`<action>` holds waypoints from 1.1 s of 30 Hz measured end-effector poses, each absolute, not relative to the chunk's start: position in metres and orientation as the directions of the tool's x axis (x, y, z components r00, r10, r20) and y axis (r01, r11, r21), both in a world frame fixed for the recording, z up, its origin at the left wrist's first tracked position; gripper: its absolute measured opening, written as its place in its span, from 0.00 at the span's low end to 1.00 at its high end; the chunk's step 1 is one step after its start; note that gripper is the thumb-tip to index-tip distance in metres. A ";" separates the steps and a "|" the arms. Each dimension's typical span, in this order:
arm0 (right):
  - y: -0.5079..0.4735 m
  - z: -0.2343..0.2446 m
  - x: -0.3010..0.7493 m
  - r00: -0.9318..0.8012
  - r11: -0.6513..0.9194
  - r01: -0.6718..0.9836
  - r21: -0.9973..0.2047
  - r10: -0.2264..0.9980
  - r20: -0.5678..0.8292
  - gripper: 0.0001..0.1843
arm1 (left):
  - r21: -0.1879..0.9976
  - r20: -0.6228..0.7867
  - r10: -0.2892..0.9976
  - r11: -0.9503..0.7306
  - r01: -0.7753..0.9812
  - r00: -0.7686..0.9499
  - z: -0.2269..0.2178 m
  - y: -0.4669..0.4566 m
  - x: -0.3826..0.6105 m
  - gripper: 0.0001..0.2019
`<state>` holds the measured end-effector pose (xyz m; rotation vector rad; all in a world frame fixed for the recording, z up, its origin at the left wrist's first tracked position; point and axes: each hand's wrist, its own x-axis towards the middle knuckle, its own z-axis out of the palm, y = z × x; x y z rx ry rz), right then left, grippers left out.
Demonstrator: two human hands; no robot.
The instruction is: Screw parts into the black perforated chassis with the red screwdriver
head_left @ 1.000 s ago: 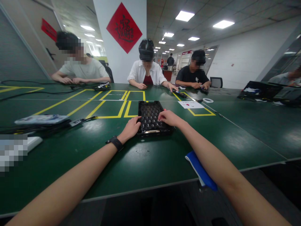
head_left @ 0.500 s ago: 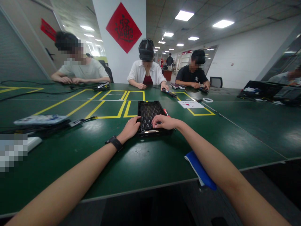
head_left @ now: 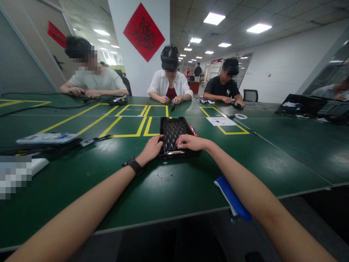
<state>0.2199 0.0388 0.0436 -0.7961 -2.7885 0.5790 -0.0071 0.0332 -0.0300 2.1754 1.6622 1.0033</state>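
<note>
A black open case (head_left: 172,125) lies on the green table in front of me, with rows of dark rounded shapes inside. My left hand (head_left: 152,147) grips the left rim of the case, fingers at its edge. Bent over the near right part of the case is my right hand (head_left: 189,142), its fingertips pinched together down inside. Whatever lies between those fingertips is hidden or too small to name. A small red object (head_left: 193,130) shows just beyond the right wall of the case.
Yellow tape (head_left: 141,125) marks boxes on the table (head_left: 131,203). A white paper sheet (head_left: 217,121) and a white ring (head_left: 241,116) lie at right. Cables and a flat packet (head_left: 47,138) are at left. A blue cloth (head_left: 233,198) hangs over the near edge. Several people sit opposite.
The person opposite has drawn a dark tool leftward and holds it in front of them. My hands and the case stay almost exactly where they were.
</note>
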 end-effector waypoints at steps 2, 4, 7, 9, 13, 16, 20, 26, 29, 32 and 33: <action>0.038 0.043 0.220 -0.831 0.769 0.479 -0.423 0.553 0.065 0.08 | 0.553 0.379 0.916 -0.335 0.763 0.127 -0.030 0.033 -0.007 0.25; 0.037 0.044 0.219 -0.827 0.762 0.489 -0.425 0.560 0.052 0.08 | 0.552 0.375 0.919 -0.329 0.766 0.124 -0.030 0.033 -0.007 0.25; 0.037 0.044 0.219 -0.824 0.756 0.496 -0.427 0.565 0.042 0.07 | 0.551 0.371 0.921 -0.323 0.769 0.121 -0.030 0.034 -0.007 0.25; 0.037 0.043 0.219 -0.820 0.749 0.500 -0.434 0.571 0.043 0.07 | 0.551 0.372 0.920 -0.325 0.769 0.122 -0.030 0.034 -0.007 0.25; 0.040 0.038 0.220 -0.793 0.728 0.529 -0.436 0.607 0.051 0.06 | 0.550 0.367 0.922 -0.324 0.770 0.126 -0.031 0.034 -0.008 0.25; 0.042 0.034 0.221 -0.770 0.710 0.553 -0.437 0.635 0.057 0.07 | 0.553 0.367 0.922 -0.323 0.768 0.123 -0.031 0.034 -0.008 0.25; 0.044 0.032 0.221 -0.778 0.713 0.539 -0.448 0.625 0.059 0.08 | 0.553 0.370 0.921 -0.324 0.768 0.122 -0.030 0.034 -0.007 0.25; 0.043 0.034 0.221 -0.788 0.712 0.515 -0.477 0.612 0.062 0.08 | 0.552 0.374 0.920 -0.326 0.768 0.121 -0.030 0.034 -0.008 0.25; 0.041 0.036 0.221 -0.793 0.708 0.501 -0.498 0.605 0.064 0.09 | 0.553 0.371 0.920 -0.327 0.766 0.125 -0.030 0.034 -0.008 0.25; 0.041 0.038 0.222 -0.827 0.746 0.455 -0.487 0.556 0.079 0.10 | 0.554 0.376 0.917 -0.337 0.762 0.132 -0.030 0.034 -0.007 0.25; 0.042 0.039 0.223 -0.842 0.762 0.433 -0.481 0.532 0.085 0.10 | 0.554 0.377 0.917 -0.338 0.761 0.133 -0.030 0.034 -0.007 0.25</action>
